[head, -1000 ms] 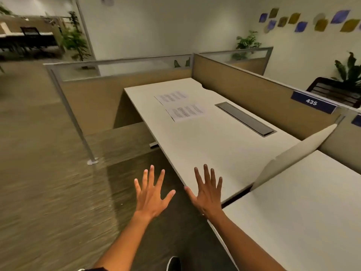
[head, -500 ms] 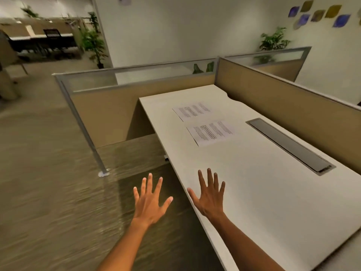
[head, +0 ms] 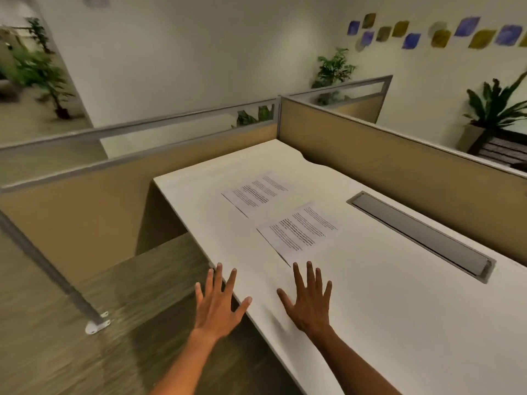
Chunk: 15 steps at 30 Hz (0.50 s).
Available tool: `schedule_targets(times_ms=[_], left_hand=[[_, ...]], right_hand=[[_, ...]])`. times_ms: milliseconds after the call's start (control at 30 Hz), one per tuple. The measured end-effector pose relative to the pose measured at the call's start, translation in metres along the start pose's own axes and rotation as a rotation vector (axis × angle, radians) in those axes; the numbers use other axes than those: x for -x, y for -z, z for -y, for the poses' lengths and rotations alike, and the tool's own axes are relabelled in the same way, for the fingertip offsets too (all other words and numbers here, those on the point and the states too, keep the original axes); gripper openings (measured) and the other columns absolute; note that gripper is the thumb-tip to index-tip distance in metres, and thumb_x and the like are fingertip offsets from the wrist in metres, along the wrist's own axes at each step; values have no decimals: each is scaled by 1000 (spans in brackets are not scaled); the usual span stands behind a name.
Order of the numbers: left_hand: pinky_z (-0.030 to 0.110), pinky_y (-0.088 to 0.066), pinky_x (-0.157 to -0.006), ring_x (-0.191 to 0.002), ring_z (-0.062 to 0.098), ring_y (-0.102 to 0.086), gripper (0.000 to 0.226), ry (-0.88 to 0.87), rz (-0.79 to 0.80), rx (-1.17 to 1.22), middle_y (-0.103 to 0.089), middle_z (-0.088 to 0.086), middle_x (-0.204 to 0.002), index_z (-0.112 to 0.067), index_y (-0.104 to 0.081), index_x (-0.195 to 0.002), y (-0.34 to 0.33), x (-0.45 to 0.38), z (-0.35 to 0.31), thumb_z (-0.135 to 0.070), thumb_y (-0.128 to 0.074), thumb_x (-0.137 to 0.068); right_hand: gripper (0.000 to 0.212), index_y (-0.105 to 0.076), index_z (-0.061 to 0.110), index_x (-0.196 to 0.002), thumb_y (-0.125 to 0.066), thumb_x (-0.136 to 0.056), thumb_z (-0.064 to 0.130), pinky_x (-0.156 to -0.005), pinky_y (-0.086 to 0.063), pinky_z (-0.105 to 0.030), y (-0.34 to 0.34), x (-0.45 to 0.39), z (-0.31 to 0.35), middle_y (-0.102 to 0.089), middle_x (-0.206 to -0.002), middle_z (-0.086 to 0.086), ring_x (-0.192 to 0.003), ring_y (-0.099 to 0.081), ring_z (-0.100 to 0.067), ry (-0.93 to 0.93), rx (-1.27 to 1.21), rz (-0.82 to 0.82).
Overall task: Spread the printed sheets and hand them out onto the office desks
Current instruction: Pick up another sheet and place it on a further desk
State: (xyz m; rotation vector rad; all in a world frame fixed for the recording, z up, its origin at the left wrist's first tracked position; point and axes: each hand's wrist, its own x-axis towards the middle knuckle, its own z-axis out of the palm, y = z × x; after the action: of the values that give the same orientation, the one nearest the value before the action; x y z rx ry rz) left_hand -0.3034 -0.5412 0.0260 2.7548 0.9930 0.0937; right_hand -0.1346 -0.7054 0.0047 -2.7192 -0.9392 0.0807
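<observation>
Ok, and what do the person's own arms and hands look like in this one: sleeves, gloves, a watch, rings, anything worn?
Both forearms are bare up to the bottom edge of the frame, so no sleeves show. The left hand and right hand wear no gloves. No watch, band or ring is visible on either.

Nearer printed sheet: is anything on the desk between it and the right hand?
Nothing visible. Only bare desk lies between the open right hand and the nearer printed sheet. The left hand is off to the side, over the desk's edge.

Bare table [head: 385, 323] surface open ahead to two printed sheets [head: 296, 232]; partition panels [head: 399, 163] wall off far and right sides; cable tray [head: 422, 235] recessed.
</observation>
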Motion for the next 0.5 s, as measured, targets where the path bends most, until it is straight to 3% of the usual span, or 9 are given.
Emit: schedule_targets(times_ms=[100, 200, 500], left_hand=[[61, 3, -113, -148, 32, 12, 93, -73, 18, 7, 15, 10, -160, -32, -1, -153, 8, -49, 18, -85, -12, -78], [58, 8, -112, -147, 31, 16, 97, -131, 74, 3, 21, 9, -159, -32, 6, -152, 3, -79, 23, -87, -1, -73], [55, 4, -116, -149, 29, 12, 104, -300, 158, -30, 19, 5, -159, -31, 5, -152, -15, -201, 12, -88, 12, -67]], right_hand=[[82, 10, 38, -151, -19, -85, 78, -112, 15, -54, -5, -26, 19, 13, -162, -4, -148, 14, -28, -65, -23, 15], [81, 12, 40, -150, -19, -85, 78, -112, 16, -53, -15, -38, 26, 12, -163, -4, -148, 13, -27, -126, -31, 36], [83, 9, 35, -152, -18, -85, 77, -118, 5, -55, -29, -122, 20, 6, -164, -6, -151, 6, -28, -331, -85, 4]])
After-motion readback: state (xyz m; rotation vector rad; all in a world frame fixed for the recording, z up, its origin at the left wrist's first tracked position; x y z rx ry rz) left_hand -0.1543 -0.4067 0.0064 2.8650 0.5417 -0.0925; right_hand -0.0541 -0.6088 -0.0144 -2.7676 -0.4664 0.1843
